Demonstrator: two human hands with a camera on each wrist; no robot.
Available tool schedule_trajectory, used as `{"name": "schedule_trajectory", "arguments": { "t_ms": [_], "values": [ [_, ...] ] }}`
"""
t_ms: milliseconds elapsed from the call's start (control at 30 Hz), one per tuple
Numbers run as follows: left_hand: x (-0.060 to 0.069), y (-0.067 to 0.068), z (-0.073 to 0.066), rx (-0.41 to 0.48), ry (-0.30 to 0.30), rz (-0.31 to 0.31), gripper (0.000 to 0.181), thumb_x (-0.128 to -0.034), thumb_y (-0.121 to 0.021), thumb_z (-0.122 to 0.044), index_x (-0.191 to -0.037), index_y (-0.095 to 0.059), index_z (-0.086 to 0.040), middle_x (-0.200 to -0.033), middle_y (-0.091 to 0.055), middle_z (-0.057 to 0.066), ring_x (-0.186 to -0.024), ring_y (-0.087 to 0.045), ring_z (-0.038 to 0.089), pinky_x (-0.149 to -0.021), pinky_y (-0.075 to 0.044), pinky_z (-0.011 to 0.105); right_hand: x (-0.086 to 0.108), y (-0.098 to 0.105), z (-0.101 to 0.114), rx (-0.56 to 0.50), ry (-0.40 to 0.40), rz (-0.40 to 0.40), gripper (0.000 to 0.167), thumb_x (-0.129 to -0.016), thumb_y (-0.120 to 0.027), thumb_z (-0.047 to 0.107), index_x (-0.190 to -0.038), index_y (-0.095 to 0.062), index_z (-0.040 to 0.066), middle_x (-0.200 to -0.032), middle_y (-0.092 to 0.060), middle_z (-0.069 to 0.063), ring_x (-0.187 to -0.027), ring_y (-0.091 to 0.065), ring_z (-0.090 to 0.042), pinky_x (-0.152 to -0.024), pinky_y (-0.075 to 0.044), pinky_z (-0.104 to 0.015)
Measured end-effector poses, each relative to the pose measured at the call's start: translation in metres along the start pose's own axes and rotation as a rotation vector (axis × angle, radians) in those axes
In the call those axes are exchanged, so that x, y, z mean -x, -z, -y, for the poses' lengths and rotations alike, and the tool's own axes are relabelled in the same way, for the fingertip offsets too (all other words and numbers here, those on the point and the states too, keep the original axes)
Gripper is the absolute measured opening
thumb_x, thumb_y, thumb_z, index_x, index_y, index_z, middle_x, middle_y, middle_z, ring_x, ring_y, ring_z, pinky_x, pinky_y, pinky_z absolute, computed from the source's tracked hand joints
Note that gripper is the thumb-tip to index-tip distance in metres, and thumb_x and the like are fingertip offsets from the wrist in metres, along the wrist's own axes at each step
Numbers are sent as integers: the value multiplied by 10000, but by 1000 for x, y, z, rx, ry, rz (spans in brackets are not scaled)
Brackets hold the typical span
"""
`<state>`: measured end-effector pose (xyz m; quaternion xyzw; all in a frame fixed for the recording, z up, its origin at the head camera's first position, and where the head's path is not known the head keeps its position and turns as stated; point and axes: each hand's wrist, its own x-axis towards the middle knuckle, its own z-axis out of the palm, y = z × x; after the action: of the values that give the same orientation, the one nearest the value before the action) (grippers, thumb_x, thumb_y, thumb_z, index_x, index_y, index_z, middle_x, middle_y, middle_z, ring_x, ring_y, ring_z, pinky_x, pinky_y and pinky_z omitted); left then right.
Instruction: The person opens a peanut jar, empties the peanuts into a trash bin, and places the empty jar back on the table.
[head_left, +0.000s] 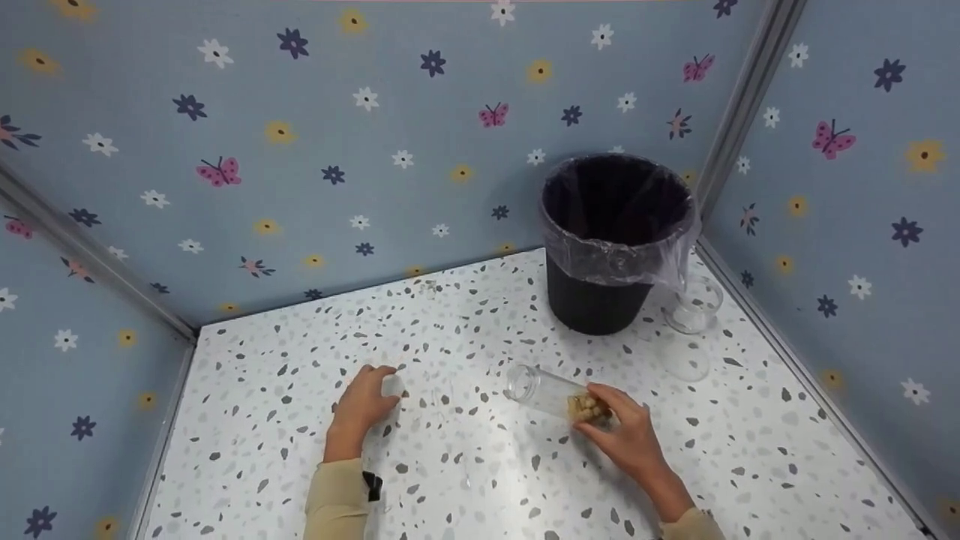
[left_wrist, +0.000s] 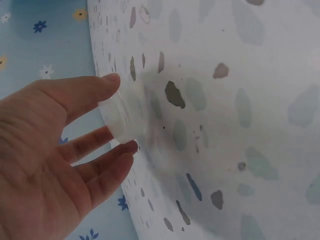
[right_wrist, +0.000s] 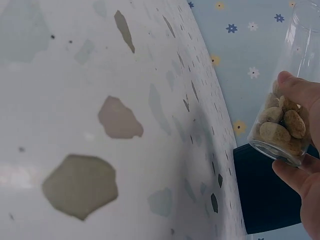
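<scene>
My left hand (head_left: 364, 405) is over the left-centre of the table and pinches a small translucent lid (left_wrist: 120, 117) between thumb and fingers. In the head view the lid shows only faintly beside the fingertips. To the right, my right hand (head_left: 626, 435) grips a clear jar (head_left: 551, 391) near its base. The jar is tilted well over, its mouth toward the left. Tan oval pieces (right_wrist: 280, 125), like pebbles or nuts, lie gathered at its base end. Their exact kind is unclear. A gap separates the jar's mouth from the lid.
A black bin (head_left: 596, 300) with a clear liner stands at the back right. Beside it is a clear round container (head_left: 694, 309), with a faint clear disc (head_left: 686, 361) in front. Flowered panels (head_left: 405, 150) border the speckled table (head_left: 255, 420) at the back and sides.
</scene>
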<state>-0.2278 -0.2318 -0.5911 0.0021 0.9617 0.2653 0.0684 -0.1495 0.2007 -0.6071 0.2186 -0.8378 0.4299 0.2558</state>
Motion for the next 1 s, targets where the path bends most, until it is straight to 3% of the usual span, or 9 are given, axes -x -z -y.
{"name": "schedule_trajectory", "arguments": {
  "t_ms": [333, 600, 767, 900, 1000],
  "values": [
    [-2, -7, 4, -60, -29, 6, 523, -808, -740, -114, -1302, -588, -37, -1247, -527, 217, -1144, -522, 406, -990, -406, 531, 2, 2, 1, -2, -30, 11, 633, -634, -915, 84, -1201, -650, -10, -1195, -653, -80, -1057, -628, -217, -955, -449, -207],
    [0, -14, 10, 12, 18, -3, 732, -816, -758, -135, -1442, -403, 0, -1372, -456, 245, -1261, -425, 421, -1075, -320, 528, 3, 3, 0, 10, -9, 4, 623, -643, -908, 61, -1205, -647, -5, -1169, -653, -70, -1009, -633, -190, -899, -455, -152],
    [5, -20, 5, 63, 18, -86, 759, -801, -783, -151, -1436, -399, 9, -1368, -430, 257, -1243, -413, 438, -1043, -336, 563, 0, 7, -3, 8, 49, -36, 653, -598, -920, 22, -1192, -653, -15, -1152, -663, -88, -986, -643, -220, -894, -470, -172],
    [10, -24, -12, 81, -8, -201, 686, -819, -774, -189, -1398, -462, 8, -1336, -455, 236, -1214, -428, 434, -1001, -361, 565, -3, 17, -4, 10, 53, -80, 672, -570, -925, -15, -1189, -661, -5, -1142, -669, -84, -949, -651, -218, -877, -475, -162],
    [14, -22, -29, 137, -43, -252, 577, -845, -753, -202, -1345, -533, -15, -1311, -492, 196, -1198, -461, 394, -997, -384, 525, -5, 27, -5, 10, 43, -123, 679, -555, -925, -40, -1183, -667, -1, -1134, -672, -93, -918, -655, -232, -857, -474, -145]
  ]
}}
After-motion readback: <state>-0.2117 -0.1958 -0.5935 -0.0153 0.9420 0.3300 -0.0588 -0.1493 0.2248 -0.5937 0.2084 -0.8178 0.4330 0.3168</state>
